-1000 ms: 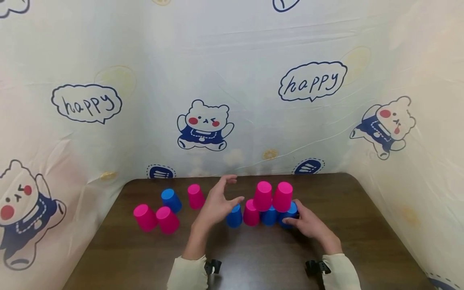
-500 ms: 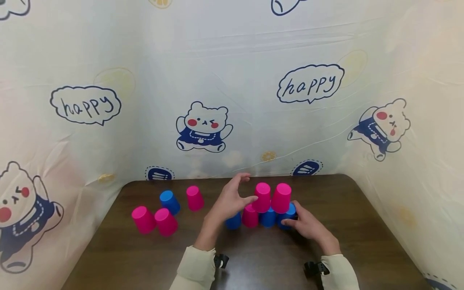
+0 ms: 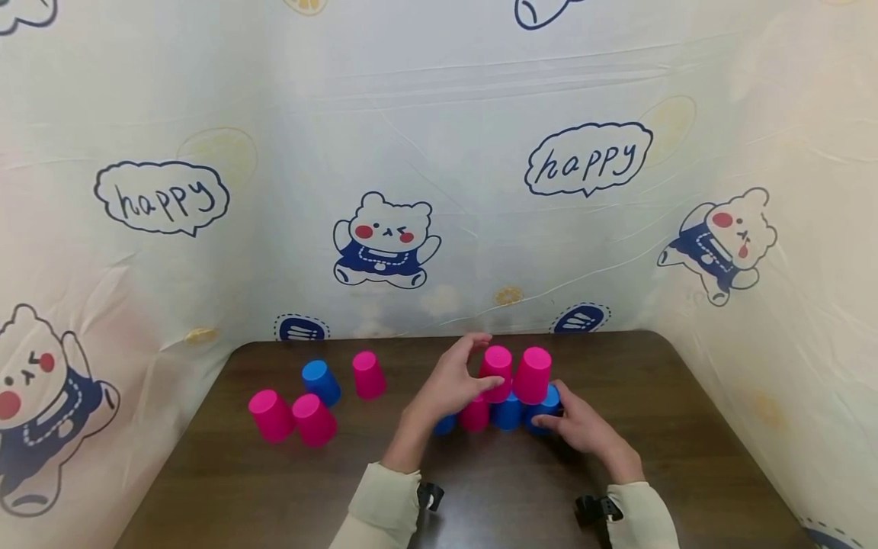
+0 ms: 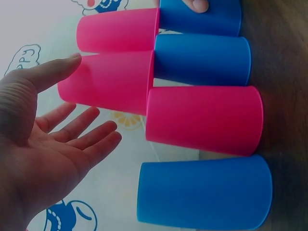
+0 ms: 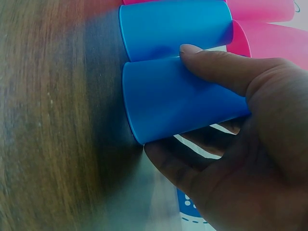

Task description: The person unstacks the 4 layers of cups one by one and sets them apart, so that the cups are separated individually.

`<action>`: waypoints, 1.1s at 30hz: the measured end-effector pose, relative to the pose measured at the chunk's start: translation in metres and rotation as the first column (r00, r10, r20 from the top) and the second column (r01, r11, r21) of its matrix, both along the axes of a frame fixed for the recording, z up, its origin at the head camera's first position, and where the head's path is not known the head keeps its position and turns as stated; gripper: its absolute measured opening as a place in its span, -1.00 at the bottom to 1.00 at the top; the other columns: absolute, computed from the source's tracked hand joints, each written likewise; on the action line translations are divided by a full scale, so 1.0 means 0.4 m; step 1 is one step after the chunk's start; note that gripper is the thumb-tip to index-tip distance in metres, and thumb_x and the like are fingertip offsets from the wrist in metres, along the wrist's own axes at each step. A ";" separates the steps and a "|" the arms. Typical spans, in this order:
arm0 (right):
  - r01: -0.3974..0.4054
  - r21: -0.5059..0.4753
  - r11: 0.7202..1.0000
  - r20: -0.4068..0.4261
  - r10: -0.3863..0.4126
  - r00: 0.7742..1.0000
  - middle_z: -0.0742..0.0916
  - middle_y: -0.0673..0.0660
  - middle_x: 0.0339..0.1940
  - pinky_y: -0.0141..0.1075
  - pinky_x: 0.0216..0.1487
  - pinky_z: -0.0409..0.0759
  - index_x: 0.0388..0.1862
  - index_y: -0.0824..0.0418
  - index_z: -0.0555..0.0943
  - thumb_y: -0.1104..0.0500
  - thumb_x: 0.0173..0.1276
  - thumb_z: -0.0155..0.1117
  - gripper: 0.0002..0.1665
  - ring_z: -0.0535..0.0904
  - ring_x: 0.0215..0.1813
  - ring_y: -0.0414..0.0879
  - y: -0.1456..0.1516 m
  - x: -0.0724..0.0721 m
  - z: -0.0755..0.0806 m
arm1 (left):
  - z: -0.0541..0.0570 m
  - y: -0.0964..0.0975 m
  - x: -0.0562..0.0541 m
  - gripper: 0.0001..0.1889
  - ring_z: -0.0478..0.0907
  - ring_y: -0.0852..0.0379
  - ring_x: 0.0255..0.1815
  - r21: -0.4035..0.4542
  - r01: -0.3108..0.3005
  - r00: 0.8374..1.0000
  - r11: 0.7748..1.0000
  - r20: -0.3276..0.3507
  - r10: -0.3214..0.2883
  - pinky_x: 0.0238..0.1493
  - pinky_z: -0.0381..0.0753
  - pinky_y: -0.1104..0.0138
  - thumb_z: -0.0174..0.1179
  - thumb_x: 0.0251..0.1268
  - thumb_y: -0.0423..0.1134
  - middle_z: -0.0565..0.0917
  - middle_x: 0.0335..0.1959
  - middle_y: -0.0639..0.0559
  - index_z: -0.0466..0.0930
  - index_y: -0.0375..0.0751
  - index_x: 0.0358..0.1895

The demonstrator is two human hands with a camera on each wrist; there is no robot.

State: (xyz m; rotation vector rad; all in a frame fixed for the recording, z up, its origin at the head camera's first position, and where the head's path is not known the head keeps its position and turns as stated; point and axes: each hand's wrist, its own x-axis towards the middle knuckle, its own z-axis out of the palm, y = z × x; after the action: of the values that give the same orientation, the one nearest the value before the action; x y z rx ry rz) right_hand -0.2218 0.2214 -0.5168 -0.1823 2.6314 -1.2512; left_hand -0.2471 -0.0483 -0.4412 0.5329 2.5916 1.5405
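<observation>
In the head view upside-down plastic cups stand in a row, with two pink cups upside down on top. My left hand (image 3: 453,385) is beside the left upper pink cup (image 3: 498,364), thumb in front and fingers spread. In the left wrist view its thumb tip overlaps that cup's narrow end; whether it touches, I cannot tell. My right hand (image 3: 583,419) holds the rightmost blue cup (image 5: 178,103) of the row between thumb and fingers. Beside it are another blue cup (image 5: 175,29), then a pink cup (image 4: 204,120) and a blue cup (image 4: 204,192). The other upper pink cup (image 3: 533,375) rests above the two right-hand blue cups.
Apart on the left of the brown table (image 3: 274,496) stand a blue cup (image 3: 322,383) and three pink cups, one of them (image 3: 369,375) nearest the row. A printed curtain (image 3: 473,191) hangs behind and along both sides.
My left hand has moved right, from above the left blue cup to the left upper pink cup. The right hand stays at its blue cup.
</observation>
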 end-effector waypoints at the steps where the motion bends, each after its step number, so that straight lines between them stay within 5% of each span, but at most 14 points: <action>1: -0.001 0.001 1.000 0.000 0.001 1.000 0.66 0.17 0.22 0.29 0.34 0.55 0.40 0.14 0.36 0.00 0.43 0.46 -0.30 0.59 0.20 0.10 0.000 -0.001 0.000 | 0.000 0.003 0.001 -0.23 0.48 -0.12 0.45 -0.002 0.001 1.000 1.000 0.001 -0.001 0.41 0.57 -0.06 0.52 0.25 -0.22 0.55 0.42 -0.06 0.38 0.00 0.51; 10: -0.003 -0.007 1.000 -0.003 0.003 1.000 0.66 0.17 0.21 0.28 0.34 0.55 0.41 0.14 0.36 0.00 0.43 0.46 -0.30 0.59 0.20 0.10 -0.002 -0.002 0.000 | -0.002 0.022 0.009 -0.23 0.59 -0.09 0.32 -0.008 0.007 0.999 1.000 0.039 -0.007 0.18 0.74 0.00 0.53 0.24 -0.24 0.59 0.33 -0.05 0.36 0.05 0.48; 33: -0.007 -0.009 1.000 -0.011 0.007 1.000 0.68 0.15 0.16 0.24 0.32 0.58 0.37 0.14 0.38 0.03 0.43 0.47 -0.34 0.60 0.14 0.06 0.001 -0.002 -0.001 | -0.020 0.018 0.008 -0.34 0.60 -0.05 0.26 0.020 0.012 0.999 1.000 0.050 -0.013 0.17 0.74 -0.01 0.49 0.31 -0.22 0.62 0.26 0.00 0.39 0.09 0.41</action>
State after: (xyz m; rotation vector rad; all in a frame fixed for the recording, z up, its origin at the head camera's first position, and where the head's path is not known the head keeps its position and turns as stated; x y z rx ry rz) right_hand -0.2226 0.2219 -0.5172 -0.2005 2.6325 -1.2644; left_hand -0.2439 -0.0411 -0.4491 0.5041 2.5341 1.5572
